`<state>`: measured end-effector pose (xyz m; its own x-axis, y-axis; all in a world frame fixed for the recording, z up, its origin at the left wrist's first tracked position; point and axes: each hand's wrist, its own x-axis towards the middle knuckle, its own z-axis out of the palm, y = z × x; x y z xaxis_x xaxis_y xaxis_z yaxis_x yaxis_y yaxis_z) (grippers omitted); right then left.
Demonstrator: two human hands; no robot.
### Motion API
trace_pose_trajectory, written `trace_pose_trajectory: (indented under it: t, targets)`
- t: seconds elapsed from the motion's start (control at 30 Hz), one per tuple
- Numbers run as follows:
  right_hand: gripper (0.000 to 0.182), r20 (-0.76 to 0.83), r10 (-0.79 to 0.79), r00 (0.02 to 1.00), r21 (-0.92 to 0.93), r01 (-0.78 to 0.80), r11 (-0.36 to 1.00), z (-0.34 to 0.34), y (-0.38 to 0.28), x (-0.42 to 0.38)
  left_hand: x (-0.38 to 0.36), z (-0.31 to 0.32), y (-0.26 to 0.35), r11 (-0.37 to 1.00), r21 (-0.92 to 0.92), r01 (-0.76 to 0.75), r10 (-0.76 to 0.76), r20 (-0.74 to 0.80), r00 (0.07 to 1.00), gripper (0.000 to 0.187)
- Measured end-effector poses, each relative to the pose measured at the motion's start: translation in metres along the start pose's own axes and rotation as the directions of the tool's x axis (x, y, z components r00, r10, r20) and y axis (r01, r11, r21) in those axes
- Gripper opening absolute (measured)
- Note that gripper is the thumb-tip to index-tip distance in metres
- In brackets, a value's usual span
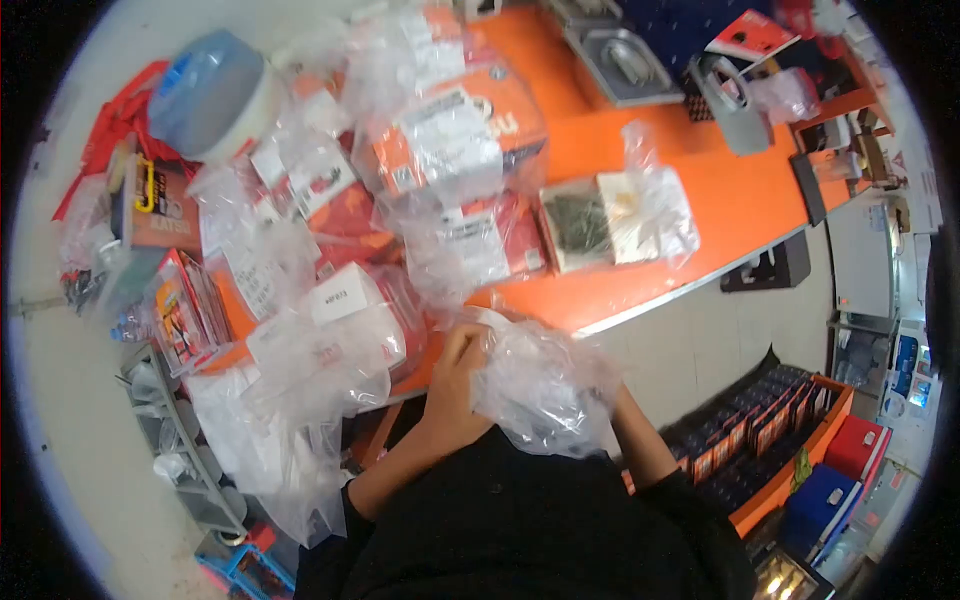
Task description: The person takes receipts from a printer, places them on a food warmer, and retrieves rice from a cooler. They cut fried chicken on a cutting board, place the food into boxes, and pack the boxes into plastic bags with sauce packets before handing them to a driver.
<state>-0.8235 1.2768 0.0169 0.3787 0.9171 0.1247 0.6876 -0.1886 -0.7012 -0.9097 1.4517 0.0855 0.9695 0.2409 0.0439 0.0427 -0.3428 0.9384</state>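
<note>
A crumpled clear plastic bag [550, 385] is in front of my body, just off the table's near edge. My left hand [460, 385] is closed, its fingers gripping the bag's left side. On the other side, my right forearm [643, 435] reaches up behind the bag; that hand and its fingers are hidden by the plastic. Just beyond, a clear-wrapped package [580, 225] with a dark green panel and a white part lies on the orange table [735, 190]. Left of it are a red bagged box [475, 240] and a larger orange bagged box [450, 140].
More bagged parcels, including a white-topped box [350, 300], crowd the table's left side. A white tub [225, 110] stands at the far left. Metal trays [625, 65] sit at the back. At lower right is an orange crate [770, 505] of dark packets.
</note>
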Motion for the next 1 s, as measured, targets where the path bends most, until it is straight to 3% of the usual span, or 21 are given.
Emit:
trace_pose_trajectory:
  t: [0.03, 0.07, 0.13, 0.17, 0.2, 0.27, 0.3, 0.37, 0.43, 0.5, 0.53, 0.57, 0.6, 0.63, 0.73, 0.8, 0.83, 0.87, 0.9, 0.97, 1.0]
  targets:
    - [0.055, 0.012, 0.094, 0.996, 0.280, -0.093, 0.955, -0.013, -0.009, 0.005, 0.018, -0.004, 0.026, 0.993, -0.045, -0.111, 0.108, -0.068, 0.992, 0.034]
    - [0.057, 0.042, 0.240, 0.970, 0.654, -0.208, 0.727, -0.022, -0.015, 0.012, 0.025, -0.007, 0.036, 0.986, -0.041, -0.160, 0.155, -0.095, 0.983, 0.034]
    - [0.060, 0.014, 0.284, 0.959, 0.863, -0.155, 0.480, -0.045, -0.026, 0.019, 0.044, -0.018, 0.058, 0.903, -0.424, -0.072, 0.059, -0.043, 0.997, 0.045]
    - [0.062, -0.034, 0.270, 0.962, 0.905, -0.085, 0.417, -0.056, -0.028, 0.027, 0.070, -0.035, 0.084, 0.814, 0.043, -0.579, 0.581, -0.100, 0.808, 0.044]
    - [0.064, -0.086, 0.233, 0.969, 0.924, -0.010, 0.383, -0.068, -0.029, 0.038, 0.080, -0.045, 0.110, 0.778, 0.075, -0.623, 0.627, -0.128, 0.768, 0.044]
    - [0.067, -0.167, 0.144, 0.976, 0.938, 0.112, 0.329, -0.096, -0.033, 0.063, 0.092, -0.051, 0.155, 0.906, -0.247, -0.345, 0.317, -0.148, 0.937, 0.036]
    - [0.069, -0.199, 0.095, 0.976, 0.936, 0.160, 0.314, -0.111, -0.034, 0.078, 0.107, -0.058, 0.172, 0.827, -0.361, -0.431, 0.400, -0.160, 0.902, 0.031]
    - [0.073, -0.247, -0.010, 0.969, 0.925, 0.239, 0.297, -0.145, -0.037, 0.116, 0.137, -0.079, 0.199, 0.788, -0.412, -0.458, 0.451, -0.121, 0.884, 0.032]
    - [0.077, -0.285, -0.113, 0.952, 0.903, 0.306, 0.301, -0.178, -0.040, 0.164, 0.180, -0.114, 0.219, 0.906, -0.223, -0.361, 0.376, 0.030, 0.926, 0.037]
    - [0.059, -0.196, -0.101, 0.975, 0.881, 0.220, 0.418, -0.211, -0.025, 0.221, 0.221, -0.143, 0.239, 0.898, -0.207, -0.388, 0.402, 0.032, 0.915, 0.048]
    - [0.046, -0.289, 0.025, 0.957, 0.908, 0.265, 0.323, -0.223, -0.060, 0.248, 0.237, -0.155, 0.245, 0.894, -0.197, -0.403, 0.414, 0.019, 0.910, 0.048]
    - [0.036, -0.290, 0.120, 0.950, 0.957, 0.290, 0.017, -0.231, -0.036, 0.291, 0.251, -0.165, 0.247, 0.879, -0.020, -0.476, 0.462, -0.217, 0.860, 0.053]
    - [0.036, -0.347, 0.136, 0.928, 0.927, 0.318, 0.200, -0.249, -0.056, 0.313, 0.261, -0.174, 0.249, 0.851, 0.170, -0.497, 0.519, -0.424, 0.743, 0.058]
    - [0.036, -0.409, 0.140, 0.902, 0.864, 0.333, 0.378, -0.270, -0.075, 0.333, 0.262, -0.192, 0.247, 0.804, 0.201, -0.559, 0.589, -0.395, 0.705, 0.058]
    - [0.048, -0.512, 0.052, 0.857, 0.784, 0.441, 0.437, -0.316, -0.052, 0.424, 0.217, -0.238, 0.240, 0.767, 0.242, -0.595, 0.640, -0.360, 0.679, 0.055]
    - [0.058, -0.837, 0.086, 0.541, 0.472, 0.633, 0.613, -0.335, -0.056, 0.477, 0.169, -0.258, 0.227, 0.803, 0.293, -0.518, 0.595, -0.366, 0.715, 0.045]
    - [0.058, -0.843, 0.082, 0.532, 0.466, 0.645, 0.605, -0.347, -0.042, 0.508, 0.144, -0.263, 0.219, 0.829, 0.411, -0.380, 0.540, -0.410, 0.735, 0.044]
    - [0.069, -0.935, 0.084, 0.344, 0.270, 0.541, 0.796, -0.356, -0.019, 0.544, 0.120, -0.279, 0.202, 0.734, 0.606, -0.308, 0.575, -0.313, 0.756, 0.046]
    - [0.080, -0.988, 0.035, 0.149, 0.087, 0.359, 0.929, -0.364, -0.005, 0.571, 0.097, -0.270, 0.194, 0.832, 0.472, -0.292, 0.512, -0.451, 0.731, 0.043]
    - [0.088, -0.985, 0.103, 0.138, 0.138, 0.278, 0.951, -0.375, 0.002, 0.598, 0.046, -0.280, 0.162, 0.767, 0.639, 0.054, 0.389, -0.530, 0.754, 0.054]
    - [0.095, -0.977, 0.165, 0.134, 0.188, 0.185, 0.964, -0.376, 0.006, 0.608, 0.028, -0.274, 0.152, 0.788, 0.611, 0.082, 0.377, -0.583, 0.720, 0.050]
